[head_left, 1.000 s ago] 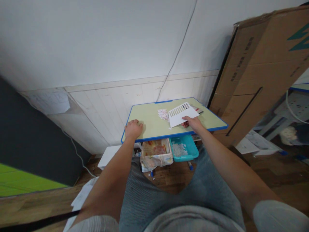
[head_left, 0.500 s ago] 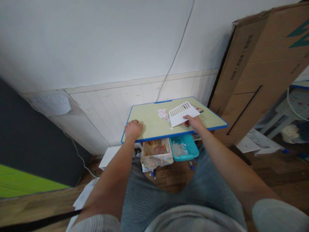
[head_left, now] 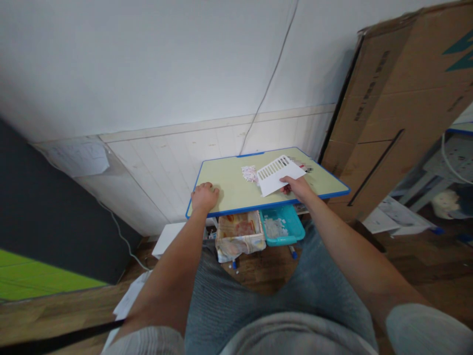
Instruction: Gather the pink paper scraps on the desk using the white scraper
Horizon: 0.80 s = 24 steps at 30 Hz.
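Note:
Pinched at its lower right side by my right hand [head_left: 295, 186], a white card with a row of slots cut through it [head_left: 271, 181] is tilted above the table [head_left: 231, 190]. The thumb lies on top of the card, and the other fingers are partly hidden under it. My left hand [head_left: 205, 196] rests on the table near its left edge, fingers apart, with nothing visible in it. Just left of the card lies a pile of small whitish-pink pieces [head_left: 249, 172]. Small items behind the card's right side are partly covered and blurred.
Below the table's front edge are a cloth-lined basket [head_left: 240, 246] and a turquoise tray [head_left: 283, 241] with white scraps. A tall cardboard box [head_left: 388, 123] stands at the right. A grey cable [head_left: 271, 79] runs down the wall behind the table.
The card has shifted a few pixels left and tipped slightly, its lower left corner a little lower. My left hand stays in place on the table.

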Tool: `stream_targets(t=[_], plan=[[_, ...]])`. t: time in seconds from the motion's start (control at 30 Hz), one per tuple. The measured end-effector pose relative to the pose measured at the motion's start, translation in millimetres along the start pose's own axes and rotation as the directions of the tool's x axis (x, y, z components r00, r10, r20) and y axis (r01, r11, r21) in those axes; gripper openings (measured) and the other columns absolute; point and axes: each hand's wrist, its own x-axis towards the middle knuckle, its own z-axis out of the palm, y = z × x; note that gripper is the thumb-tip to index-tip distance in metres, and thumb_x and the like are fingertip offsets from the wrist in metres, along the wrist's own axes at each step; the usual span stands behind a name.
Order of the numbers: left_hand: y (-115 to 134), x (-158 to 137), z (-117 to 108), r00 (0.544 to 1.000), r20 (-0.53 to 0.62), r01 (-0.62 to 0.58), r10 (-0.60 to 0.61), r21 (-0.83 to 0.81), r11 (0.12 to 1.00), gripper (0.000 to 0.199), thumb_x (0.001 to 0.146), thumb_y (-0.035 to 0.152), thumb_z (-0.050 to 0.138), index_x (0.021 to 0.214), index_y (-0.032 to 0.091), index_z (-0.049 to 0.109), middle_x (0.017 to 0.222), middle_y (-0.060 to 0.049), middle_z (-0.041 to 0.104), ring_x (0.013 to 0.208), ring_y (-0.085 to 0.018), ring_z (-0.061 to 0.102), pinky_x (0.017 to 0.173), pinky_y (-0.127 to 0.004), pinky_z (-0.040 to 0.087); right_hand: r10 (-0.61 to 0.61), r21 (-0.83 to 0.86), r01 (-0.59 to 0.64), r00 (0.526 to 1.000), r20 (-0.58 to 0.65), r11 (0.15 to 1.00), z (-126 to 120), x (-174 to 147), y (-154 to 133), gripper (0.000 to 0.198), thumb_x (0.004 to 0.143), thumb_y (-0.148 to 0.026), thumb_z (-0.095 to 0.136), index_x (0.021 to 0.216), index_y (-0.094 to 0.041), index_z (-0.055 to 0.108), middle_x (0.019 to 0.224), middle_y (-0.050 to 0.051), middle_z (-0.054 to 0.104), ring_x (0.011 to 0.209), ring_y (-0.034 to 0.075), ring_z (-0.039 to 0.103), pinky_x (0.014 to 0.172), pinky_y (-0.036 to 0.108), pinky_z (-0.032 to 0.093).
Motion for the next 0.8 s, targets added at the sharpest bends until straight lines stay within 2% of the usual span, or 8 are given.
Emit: stream_targets(t=[0.13, 0.43, 0.8], plan=[[1.4, -0.5, -1.8, 1.000, 0.010, 0.009, -0.009, 0.009, 1.000, 0.052, 0.122, 0.039, 0.051, 0.157, 0.014, 0.081, 0.172, -0.025, 0.079, 0.161, -0.042, 0.073, 0.131, -0.053, 0.060, 0.001, -0.022, 0.000, 0.999, 0.033, 1.000, -1.5, 0.9, 1.2, 0.020, 0.076, -0.033, 0.086, 0.084, -0.025, 0.069, 0.059, 0.005, 0.072, 0.048, 0.020, 0.058, 0.048, 0.031, 0.050], [3.6, -2.3, -5.0, 0.999, 0.036, 0.015, -0.015, 0.005, 1.000, 0.055, 0.124, 0.038, 0.050, 0.162, 0.009, 0.078, 0.176, -0.026, 0.076, 0.165, -0.044, 0.070, 0.135, -0.057, 0.059, 0.004, -0.015, -0.004, 1.000, 0.026, 1.000, -4.0, 3.1, 4.0, 0.022, 0.074, -0.033, 0.085, 0.087, -0.026, 0.068, 0.058, 0.002, 0.069, 0.049, 0.020, 0.056, 0.047, 0.031, 0.047], [5.0, -4.0, -6.6, 0.999, 0.025, 0.021, -0.021, 0.007, 1.000, 0.053, 0.124, 0.038, 0.051, 0.159, 0.011, 0.080, 0.176, -0.025, 0.077, 0.163, -0.043, 0.071, 0.134, -0.054, 0.059, 0.010, 0.006, -0.010, 1.000, 0.010, 1.000, -3.3, 2.4, 3.0, 0.025, 0.070, -0.033, 0.083, 0.089, -0.026, 0.069, 0.059, 0.002, 0.069, 0.048, 0.019, 0.055, 0.045, 0.031, 0.046]])
